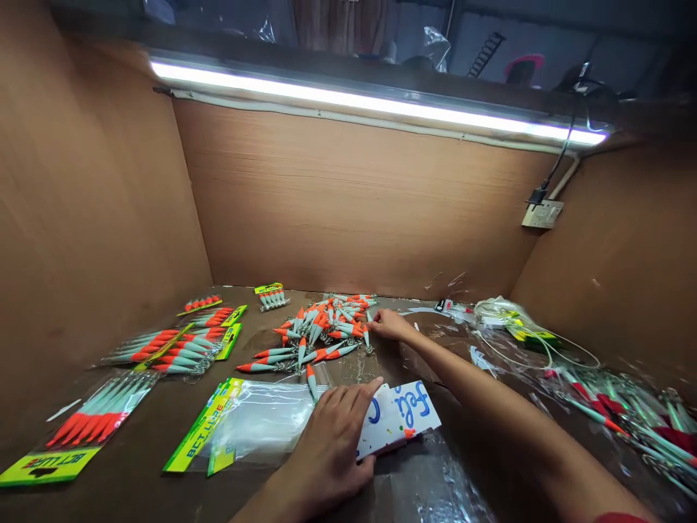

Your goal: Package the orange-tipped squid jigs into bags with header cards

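My left hand point(338, 434) is closed around the near side of a white box point(400, 414) with blue handwriting-style letters, low in the middle of the view. An orange-tipped lure pokes out at the box's front edge. Beside that hand, one lure point(311, 380) stands out above clear plastic bags point(272, 418) with yellow-green BCT LURE headers. Farther back, my right hand point(390, 325) reaches to the right edge of a pile of orange and pale squid jigs point(321, 319). Its fingertips are pinched at a pale squid jig point(367, 335), partly hidden by the fingers.
Packed lures in bags point(90, 414) lie along the left, with a small pack point(271, 296) at the back. On the right are a white cord bundle point(498, 314) and more lures point(642, 418). Cardboard walls enclose the bench; a tube light point(381, 104) spans above.
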Action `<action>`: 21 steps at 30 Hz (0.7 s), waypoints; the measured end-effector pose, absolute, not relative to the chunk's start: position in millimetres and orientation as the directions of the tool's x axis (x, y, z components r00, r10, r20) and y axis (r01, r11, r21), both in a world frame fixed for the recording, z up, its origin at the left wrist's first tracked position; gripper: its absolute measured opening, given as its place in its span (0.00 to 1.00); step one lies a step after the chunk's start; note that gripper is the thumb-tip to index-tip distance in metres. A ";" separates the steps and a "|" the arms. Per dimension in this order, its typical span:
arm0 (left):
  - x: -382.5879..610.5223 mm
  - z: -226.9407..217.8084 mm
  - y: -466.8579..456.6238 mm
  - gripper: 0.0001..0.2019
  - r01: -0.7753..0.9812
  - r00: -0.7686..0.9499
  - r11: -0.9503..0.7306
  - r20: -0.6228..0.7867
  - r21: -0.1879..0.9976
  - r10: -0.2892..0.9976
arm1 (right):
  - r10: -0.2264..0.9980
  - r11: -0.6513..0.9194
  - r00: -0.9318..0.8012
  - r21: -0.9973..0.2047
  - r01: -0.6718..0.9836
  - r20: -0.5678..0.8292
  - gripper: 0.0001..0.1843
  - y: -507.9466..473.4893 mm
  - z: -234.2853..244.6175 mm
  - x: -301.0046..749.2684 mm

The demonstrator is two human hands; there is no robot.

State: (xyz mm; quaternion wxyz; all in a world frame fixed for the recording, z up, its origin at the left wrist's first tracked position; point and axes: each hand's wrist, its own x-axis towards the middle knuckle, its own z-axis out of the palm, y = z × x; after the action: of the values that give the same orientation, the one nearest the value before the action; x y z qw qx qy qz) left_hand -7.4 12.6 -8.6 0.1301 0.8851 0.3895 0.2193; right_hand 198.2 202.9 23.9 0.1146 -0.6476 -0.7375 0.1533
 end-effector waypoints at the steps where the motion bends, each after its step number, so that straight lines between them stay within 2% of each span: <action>1: -7.6 -9.2 13.0 0.48 0.632 0.601 -0.664 0.289 0.399 0.745 | 0.995 0.072 -0.091 -0.363 0.929 -0.037 0.14 209.4 19.9 189.8; 6: -10.8 -8.4 15.3 0.47 0.609 0.609 -0.692 0.329 0.389 0.721 | 0.996 -0.085 0.089 -0.336 0.938 -0.002 0.16 217.8 23.5 197.5; 9: -12.6 -5.8 17.1 0.47 0.589 0.603 -0.709 0.373 0.388 0.706 | 0.992 -0.081 0.111 -0.356 0.931 0.065 0.15 203.8 41.9 236.0; 13: -13.6 -6.1 20.4 0.47 0.583 0.568 -0.697 0.403 0.418 0.717 | 0.987 0.121 -0.063 -0.424 0.898 0.149 0.16 148.9 63.2 291.5; 16: -13.4 -8.8 22.2 0.46 0.593 0.544 -0.682 0.412 0.427 0.731 | 0.963 0.268 -0.224 -0.471 0.840 0.148 0.14 90.4 61.4 315.4; 17: -13.1 -9.7 22.4 0.46 0.595 0.540 -0.680 0.414 0.427 0.733 | 0.932 0.362 -0.320 -0.492 0.792 0.172 0.13 71.9 57.1 318.0; 19: -11.8 -11.2 22.3 0.47 0.596 0.542 -0.680 0.412 0.426 0.733 | 0.876 0.480 -0.428 -0.472 0.739 0.220 0.10 41.7 44.9 314.5; 21: -10.0 -12.5 21.8 0.47 0.590 0.554 -0.686 0.406 0.425 0.727 | 0.833 0.554 -0.480 -0.396 0.733 0.276 0.08 23.5 30.7 301.1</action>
State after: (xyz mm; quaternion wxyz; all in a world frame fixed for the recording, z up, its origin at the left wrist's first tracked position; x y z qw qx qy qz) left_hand -10.0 21.8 -12.5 0.1205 0.8731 0.3773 0.2844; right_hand 301.1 23.5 30.7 0.2221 -0.4588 -0.8529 0.1125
